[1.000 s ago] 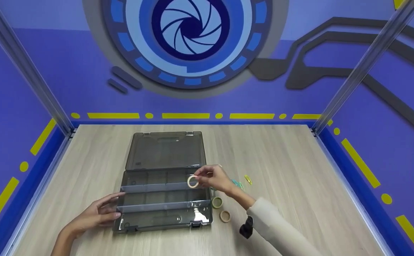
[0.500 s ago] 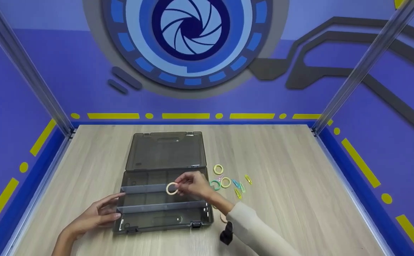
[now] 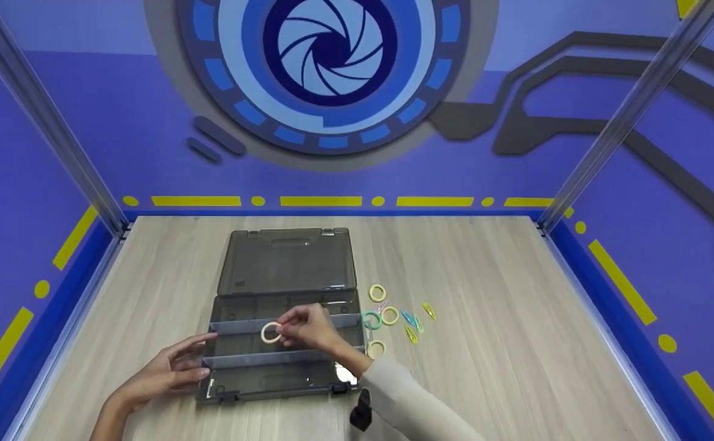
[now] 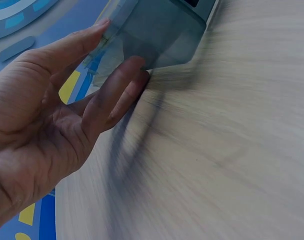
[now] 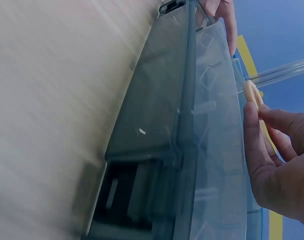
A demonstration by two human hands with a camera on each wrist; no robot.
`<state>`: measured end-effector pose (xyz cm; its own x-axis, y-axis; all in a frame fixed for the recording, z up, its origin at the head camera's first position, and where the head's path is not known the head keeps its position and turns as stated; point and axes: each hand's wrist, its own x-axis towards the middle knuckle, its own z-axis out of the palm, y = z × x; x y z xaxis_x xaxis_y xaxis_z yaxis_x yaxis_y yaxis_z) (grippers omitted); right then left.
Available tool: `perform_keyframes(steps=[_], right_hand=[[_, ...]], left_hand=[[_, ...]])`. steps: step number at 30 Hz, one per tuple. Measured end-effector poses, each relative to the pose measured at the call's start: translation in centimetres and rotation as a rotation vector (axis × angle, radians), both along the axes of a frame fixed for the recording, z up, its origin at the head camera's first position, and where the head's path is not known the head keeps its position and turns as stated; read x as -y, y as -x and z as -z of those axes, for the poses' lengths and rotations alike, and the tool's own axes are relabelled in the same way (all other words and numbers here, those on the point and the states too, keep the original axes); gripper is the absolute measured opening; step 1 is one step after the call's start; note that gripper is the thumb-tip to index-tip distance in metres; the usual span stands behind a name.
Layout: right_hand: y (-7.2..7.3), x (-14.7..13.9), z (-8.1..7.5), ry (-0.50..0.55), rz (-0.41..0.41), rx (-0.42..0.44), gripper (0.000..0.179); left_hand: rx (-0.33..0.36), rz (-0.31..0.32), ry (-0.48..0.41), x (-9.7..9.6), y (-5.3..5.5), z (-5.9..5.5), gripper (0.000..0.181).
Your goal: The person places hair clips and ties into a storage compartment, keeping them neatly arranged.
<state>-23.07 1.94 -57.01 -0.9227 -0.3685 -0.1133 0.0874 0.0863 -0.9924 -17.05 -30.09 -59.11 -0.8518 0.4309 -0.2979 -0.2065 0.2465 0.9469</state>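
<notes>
A smoky, see-through plastic storage box [image 3: 271,375] lies on the table with its lid [image 3: 286,263] folded back. Lengthwise dividers [image 3: 265,360] split its base into long compartments. My right hand [image 3: 311,331] pinches a cream-coloured ring [image 3: 263,334] between thumb and fingertips, over the middle compartment. In the right wrist view the same ring [image 5: 250,92] shows nearly edge-on, above the divider. My left hand [image 3: 157,370] touches the box's left side, thumb near the front corner and index finger farther back. The left wrist view shows those fingers [image 4: 112,92] fairly straight against the wall.
Right of the box lie several pale yellow rings [image 3: 371,293], a green ring [image 3: 379,320] and several snap hair clips [image 3: 411,334] in yellow, blue and green. A blue-purple back wall [image 3: 332,184] and side panels enclose the wooden table [image 3: 485,263].
My right hand has carried the cream ring leftward and slightly toward me, from the box's right part to over the middle compartment. My left hand stays against the box's side.
</notes>
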Motion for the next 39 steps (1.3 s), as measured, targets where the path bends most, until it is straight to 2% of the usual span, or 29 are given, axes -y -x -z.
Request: perform_keyframes(steps=[4,9,16,22,25,33,39], right_hand=[[-0.2,1.0,0.2,-0.016,0.022,-0.01,0.011],[-0.8,2.6,0.4,-0.053,0.049,-0.081,0.008],[-1.4,4.7,0.9,-0.118,0.063,-0.162,0.004],[-1.2,6.0,0.9,-0.164,0.108,-0.136,0.005],[-1.2,6.7,0.9,-0.191,0.111,-0.148,0.005],[-1.4,8.7,0.9,-0.371,0.149,-0.248,0.007],[-1.5,9.9,1.4,-0.55,0.154,-0.339,0.01]], left_hand=[[0.025,-0.012,0.008,0.0,0.2,0.0,0.074],[0.056,-0.029,-0.014,0.0,0.1,0.1,0.074],[0.053,-0.033,-0.024,0.1,-0.3,0.2,0.074],[0.038,-0.028,-0.02,-0.2,-0.2,0.1,0.074],[0.035,-0.028,-0.022,-0.1,-0.2,0.1,0.073],[0.069,-0.06,-0.012,-0.3,-0.2,-0.1,0.074],[0.059,-0.084,-0.03,-0.6,-0.4,-0.3,0.079]])
